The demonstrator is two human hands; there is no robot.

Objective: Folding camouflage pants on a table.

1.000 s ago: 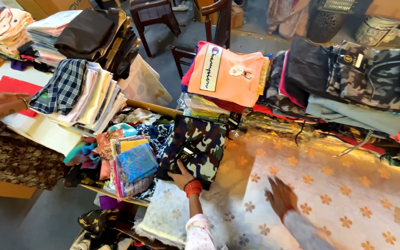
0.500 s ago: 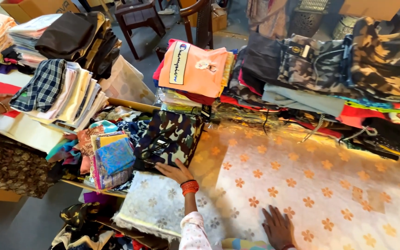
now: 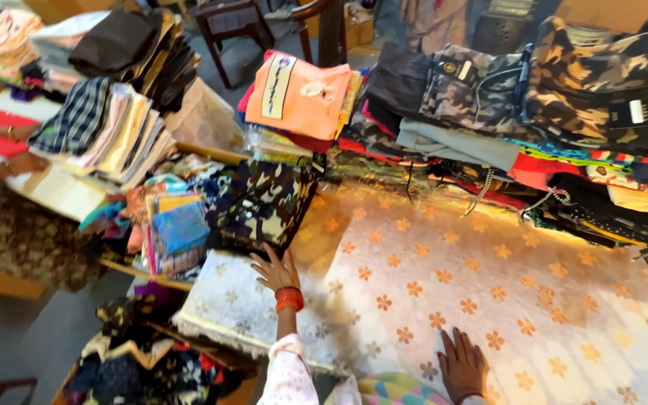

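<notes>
While both hands lie flat, we see a white cloth with orange flowers spread over the table. The left hand rests on the cloth's left part, fingers spread wide and holding nothing, their tips just touching the edge of a dark patterned fabric that lies folded beyond it. An orange bangle sits on that wrist. The right hand presses palm-down on the cloth near its lower edge, fingers open and slightly apart, empty as well. The two hands are well apart.

Left of the dark fabric we find a bundle of blue and yellow cloths, and further left a leaning stack of checked and pale fabrics. Behind the white cloth, an orange folded garment tops a pile, with camouflage clothes stacked to its right. At the far left edge another person's hand rests near a red cloth.
</notes>
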